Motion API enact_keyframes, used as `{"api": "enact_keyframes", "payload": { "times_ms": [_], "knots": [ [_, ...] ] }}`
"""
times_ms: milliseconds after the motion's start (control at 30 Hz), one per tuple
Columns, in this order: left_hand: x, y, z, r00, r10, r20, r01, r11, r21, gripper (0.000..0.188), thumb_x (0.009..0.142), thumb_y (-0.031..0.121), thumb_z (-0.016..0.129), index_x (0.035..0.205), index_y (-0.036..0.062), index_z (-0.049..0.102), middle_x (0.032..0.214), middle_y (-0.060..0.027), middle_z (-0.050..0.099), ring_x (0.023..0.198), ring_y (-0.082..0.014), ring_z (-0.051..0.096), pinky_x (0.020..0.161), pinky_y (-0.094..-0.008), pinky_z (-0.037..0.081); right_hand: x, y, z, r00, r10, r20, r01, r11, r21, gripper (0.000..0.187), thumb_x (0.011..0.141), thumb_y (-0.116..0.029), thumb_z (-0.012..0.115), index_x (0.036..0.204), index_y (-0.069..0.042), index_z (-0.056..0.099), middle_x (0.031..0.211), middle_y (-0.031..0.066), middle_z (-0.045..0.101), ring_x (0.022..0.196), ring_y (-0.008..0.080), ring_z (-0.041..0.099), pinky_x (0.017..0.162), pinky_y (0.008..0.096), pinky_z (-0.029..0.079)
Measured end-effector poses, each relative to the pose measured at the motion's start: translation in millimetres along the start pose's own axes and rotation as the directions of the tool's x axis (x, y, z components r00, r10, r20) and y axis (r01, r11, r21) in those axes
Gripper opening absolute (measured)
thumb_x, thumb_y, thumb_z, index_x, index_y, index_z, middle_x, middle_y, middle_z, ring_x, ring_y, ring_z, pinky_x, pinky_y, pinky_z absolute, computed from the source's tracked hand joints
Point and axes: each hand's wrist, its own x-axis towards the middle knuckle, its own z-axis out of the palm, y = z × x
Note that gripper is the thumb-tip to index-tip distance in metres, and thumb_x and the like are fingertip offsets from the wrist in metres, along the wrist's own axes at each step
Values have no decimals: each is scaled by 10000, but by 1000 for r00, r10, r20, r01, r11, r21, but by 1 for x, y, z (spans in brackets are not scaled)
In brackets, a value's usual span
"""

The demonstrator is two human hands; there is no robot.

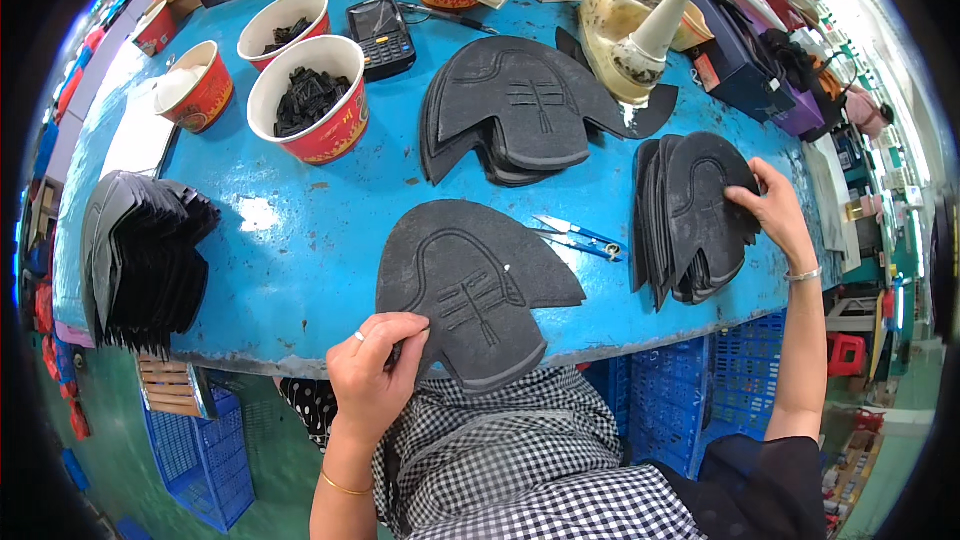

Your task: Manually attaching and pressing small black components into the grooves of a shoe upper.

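My left hand (375,365) pinches the lower left edge of a flat black cut piece (440,270), shaped like a shoe upper, with curved and crossed raised lines on its face. This piece overhangs the table's near edge, above my lap. At the right, my right hand (775,205) grips the right edge of a stack of similar black pieces (685,195), its thumb on the top one. Between the two lie small blue-handled thread snips (575,238). Farther back, another stack of black pieces (510,95) lies flat on the table.
On the blue table (300,290), a tall bundle of black pieces (145,260) stands left. Red-and-white paper tubs (325,135) hold small black bits. A handheld keypad device (380,37) lies behind. A white cone (655,35) stands back right. Blue crates (665,400) sit below.
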Motion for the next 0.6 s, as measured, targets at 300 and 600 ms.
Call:
{"api": "enact_keyframes", "payload": {
  "times_ms": [300, 600],
  "knots": [
    [-5, 12, -25, 923, -382, -34, 369, 909, -196, 80, 881, -78, 656, 906, -1, 656, 999, -91, 760, 727, -54, 622, 621, -190, 458, -50, -71, 16, 939, -201, -279, 340, 431, 836, 360, 986, -72, 593, 1331, -2, 515, 1217, 35, 628, 1056, 89, 590, 931, 259, 484],
    [-19, 19, -39, 897, -440, -36, 427, 886, -179, 55, 901, -52, 623, 891, 0, 636, 983, -109, 756, 646, -14, 519, 598, -184, 407, -36, -179, 109, 731, -611, 303, 92, 529, 844, 252, 962, -114, 661, 1161, 30, 608, 1028, -16, 634, 953, 48, 549, 847, 239, 472]
  ]
}}
